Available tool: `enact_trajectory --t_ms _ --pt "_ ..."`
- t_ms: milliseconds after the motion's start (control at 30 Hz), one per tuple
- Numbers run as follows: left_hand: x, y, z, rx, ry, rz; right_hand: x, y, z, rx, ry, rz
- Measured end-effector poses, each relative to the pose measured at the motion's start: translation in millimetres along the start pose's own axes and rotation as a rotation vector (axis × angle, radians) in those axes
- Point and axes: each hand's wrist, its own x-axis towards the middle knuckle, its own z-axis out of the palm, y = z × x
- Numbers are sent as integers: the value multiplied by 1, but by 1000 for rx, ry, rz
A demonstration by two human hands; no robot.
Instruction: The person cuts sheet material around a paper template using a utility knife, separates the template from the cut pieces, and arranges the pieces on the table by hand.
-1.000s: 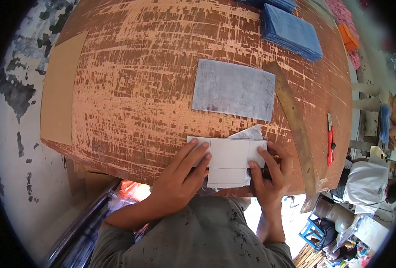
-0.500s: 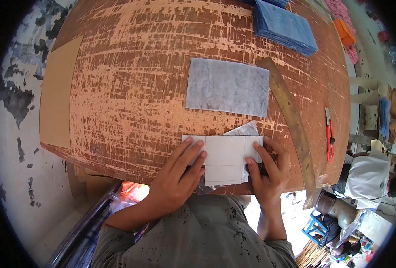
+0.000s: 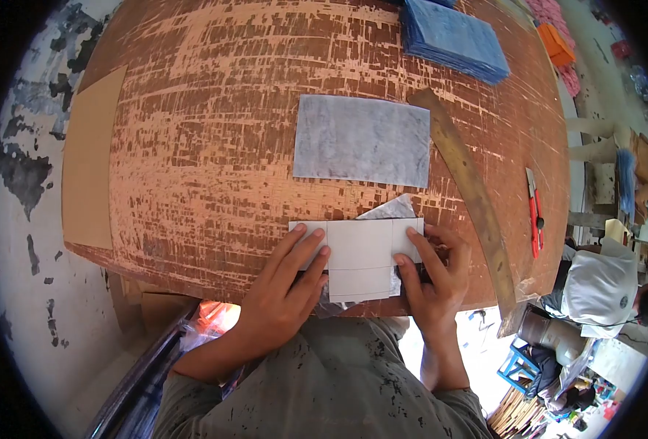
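A pale T-shaped card [image 3: 359,252] with thin lines lies near the table's front edge. Under it, crumpled silvery-grey sheet pieces [image 3: 388,208] poke out at the top and bottom. My left hand [image 3: 283,282] rests its outstretched, spread fingertips on the card's left arm. On the card's right arm, the index finger and thumb of my right hand [image 3: 435,274] press down apart from each other; its other fingers are bent. A flat grey-blue rectangular sheet [image 3: 362,141] lies just beyond the card.
Right of the sheet lies a long worn metal ruler [image 3: 470,179], with a red utility knife [image 3: 534,212] farther right. A stack of blue sheets [image 3: 455,40] stands at the back of the scratched table [image 3: 199,146]. Brown cardboard [image 3: 93,161] lies at left. A person in white [image 3: 602,285] is at far right.
The whole view has shifted slightly, so the table items appear a little farther left. My hands keep nearly the same placement on the card.
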Motion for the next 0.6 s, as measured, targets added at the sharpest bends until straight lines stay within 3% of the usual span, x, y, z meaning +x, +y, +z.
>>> enact_trajectory --t_ms 600 --pt "-2 -1 6 -4 40 -6 1 2 0 -27 7 -64"
